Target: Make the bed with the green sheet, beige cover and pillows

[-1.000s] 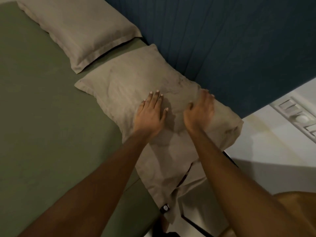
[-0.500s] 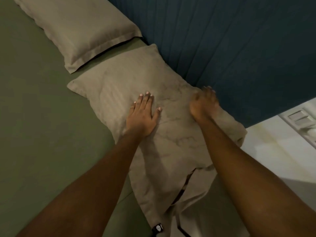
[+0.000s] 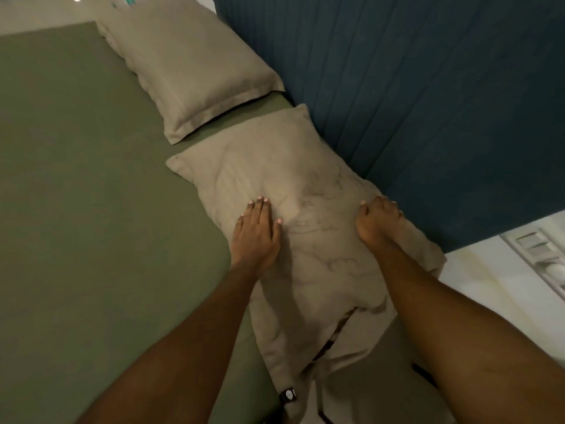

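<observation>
Though the pillow [image 3: 293, 185] runs lengthwise away on the sheet [image 3: 91, 179], the left hand [image 3: 256, 234] lies flat on its bed side. The right hand [image 3: 377, 223] bends its fingers [image 3: 388, 208] over the headboard [image 3: 428, 102] edge, grip unclear.

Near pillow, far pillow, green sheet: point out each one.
Near pillow [image 3: 275, 179], head view, wrinkled top, upper half.
Far pillow [image 3: 189, 65], head view, middle of its top.
Green sheet [image 3: 91, 179], head view, bare stretch left of the pillows.
</observation>
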